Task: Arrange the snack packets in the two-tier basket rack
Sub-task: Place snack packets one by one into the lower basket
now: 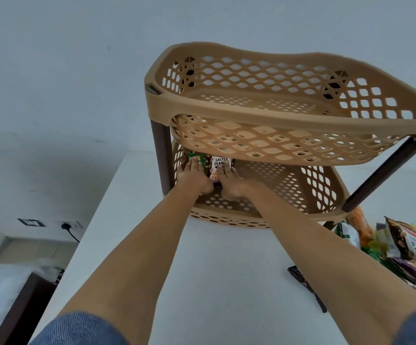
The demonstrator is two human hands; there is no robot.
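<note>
Both hands reach into the lower tier; right hand (pixel 229 179) rests fingers-forward on the right side of the salted peanuts packet (pixel 219 169); left hand (pixel 194 175) lies just beside it, fingers on the green packet (pixel 197 159) and against the peanut packet's left edge; whether either hand's fingers curl round a packet or only press flat cannot be told from this angle. Both packets stand at the back left of the lower basket (pixel 309 185), near the brown left post (pixel 162 150); upper basket (pixel 271 113) holds nothing visible. Rack stands on a white table (pixel 227 265); pile of loose snack packets (pixel 411 250) lies on the table to the right of the rack, well apart from the hands; a dark flat object (pixel 306 287) lies near the right forearm; blue sleeves (pixel 82 329) at the bottom edge.
</note>
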